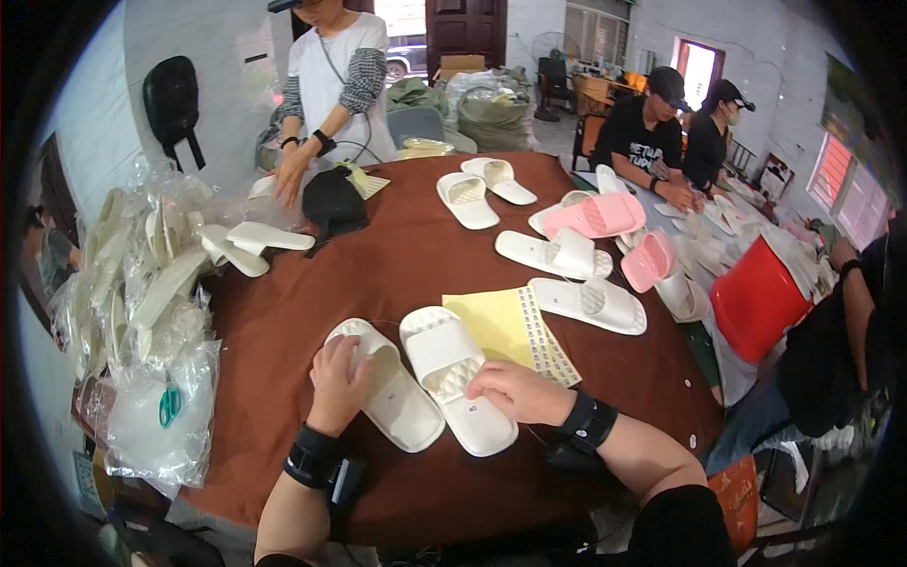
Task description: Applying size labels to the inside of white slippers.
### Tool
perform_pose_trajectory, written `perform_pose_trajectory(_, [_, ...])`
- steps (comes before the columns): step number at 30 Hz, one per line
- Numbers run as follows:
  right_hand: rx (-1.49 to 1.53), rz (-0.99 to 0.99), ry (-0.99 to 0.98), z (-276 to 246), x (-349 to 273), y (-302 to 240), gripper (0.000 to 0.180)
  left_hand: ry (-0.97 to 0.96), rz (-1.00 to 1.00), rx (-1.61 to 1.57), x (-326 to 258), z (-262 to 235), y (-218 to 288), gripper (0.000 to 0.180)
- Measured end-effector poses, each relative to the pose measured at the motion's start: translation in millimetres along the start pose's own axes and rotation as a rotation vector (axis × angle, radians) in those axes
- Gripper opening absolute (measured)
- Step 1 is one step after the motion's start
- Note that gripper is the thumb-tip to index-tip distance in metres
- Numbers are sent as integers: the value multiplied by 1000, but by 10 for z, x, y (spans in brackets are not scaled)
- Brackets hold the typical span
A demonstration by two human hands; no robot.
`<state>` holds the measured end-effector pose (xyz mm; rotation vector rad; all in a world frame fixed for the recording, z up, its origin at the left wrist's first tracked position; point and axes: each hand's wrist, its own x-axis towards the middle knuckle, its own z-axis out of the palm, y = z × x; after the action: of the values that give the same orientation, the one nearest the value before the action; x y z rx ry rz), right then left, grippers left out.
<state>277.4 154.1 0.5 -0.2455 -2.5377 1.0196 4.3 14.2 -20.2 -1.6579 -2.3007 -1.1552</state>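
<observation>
Two white slippers lie side by side before me on the brown cloth, toe straps away from me. My left hand point(338, 386) rests at the outer side of the left slipper point(402, 402), near its strap. Its fingers are curved and apart, holding nothing. Over the insole of the right slipper point(442, 350) is my right hand point(520, 391), thumb and fingertips pressed together; whatever they may pinch is hidden. A small dark mark shows on each slipper's heel. Beyond my right hand lies a yellow sheet point(487, 321) with rows of small stickers point(540, 333) along its right side.
More white slippers point(586, 300) and a pink slipper point(605, 215) lie at the right. Bagged slippers point(151, 255) heap up at the left, with teal scissors point(169, 406) on plastic. A red stool point(759, 298) stands right. Across the table a person point(340, 85) handles slippers near a black cap point(333, 203).
</observation>
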Motion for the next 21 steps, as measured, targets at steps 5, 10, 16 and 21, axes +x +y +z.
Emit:
perform_pose_trajectory(5, [5,-4,-5,1,-1,3,16,-5,-2,77,-6,-52,132,39])
perform_pose_trajectory(10, [-11,-22,-21,-1,20,-21,17,-41,8,62,-31,-81,147,43])
perform_pose_trajectory(16, [-26,-21,-2,5,-5,-59,18,-60,5,43,-64,-102,138,42])
perform_pose_trajectory(21, [-26,-3,15,-5,-34,-34,18,-1,12,-30,-19,-95,152,40])
